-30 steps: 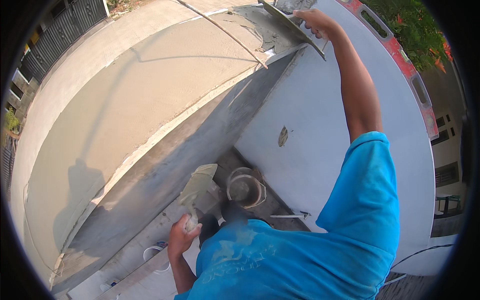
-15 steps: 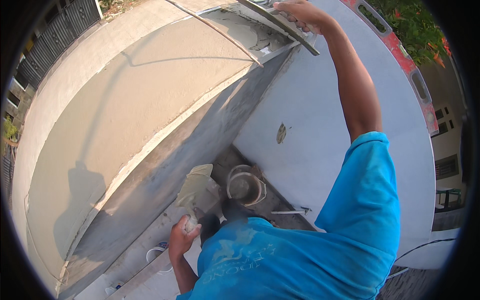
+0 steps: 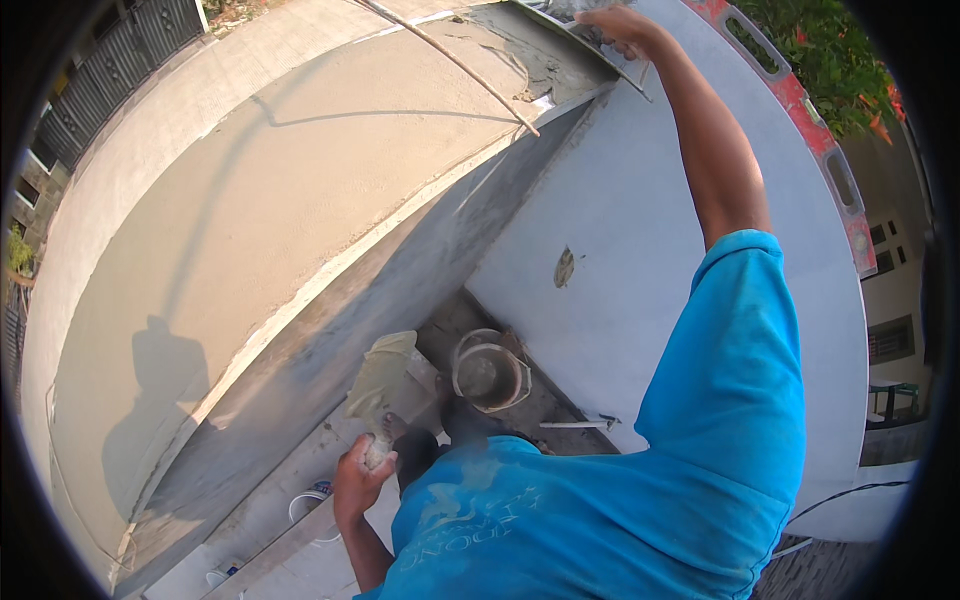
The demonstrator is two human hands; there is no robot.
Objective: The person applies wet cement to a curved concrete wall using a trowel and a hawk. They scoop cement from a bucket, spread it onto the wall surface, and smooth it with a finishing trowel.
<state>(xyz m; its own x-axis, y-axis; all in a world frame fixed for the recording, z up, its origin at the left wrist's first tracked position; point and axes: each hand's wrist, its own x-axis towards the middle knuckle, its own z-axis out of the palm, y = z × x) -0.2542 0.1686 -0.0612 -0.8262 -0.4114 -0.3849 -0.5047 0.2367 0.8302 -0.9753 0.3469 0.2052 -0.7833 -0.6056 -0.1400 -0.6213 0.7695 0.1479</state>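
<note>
At the upper right my right hand [image 3: 622, 28] is closed around the handle of a long plastering trowel [image 3: 568, 40]. Its blade lies against the grey wet plaster at the far end of a broad, plaster-coated wall face [image 3: 300, 180]. Low in front of my body, my left hand [image 3: 358, 485] is wrapped round the pale, crusted handle of a flat tool. That appears to be a mortar-loaded trowel [image 3: 383, 370], its surface thick with cream-coloured mortar. My fingertips on the plastering trowel are partly hidden.
A thin stick [image 3: 450, 62] crosses the wall's upper edge. Below stands a mortar-stained bucket [image 3: 491, 378] in the corner, beside a pale smooth wall [image 3: 660, 270]. A hammer-like tool [image 3: 580, 424] lies nearby. A white container [image 3: 308, 503] sits lower left. A red slotted bar [image 3: 815, 125] runs along the right.
The plastering trowel in my right hand has turned, its blade now showing broader and flatter against the plaster. My left hand has barely moved. The view has shifted slightly.
</note>
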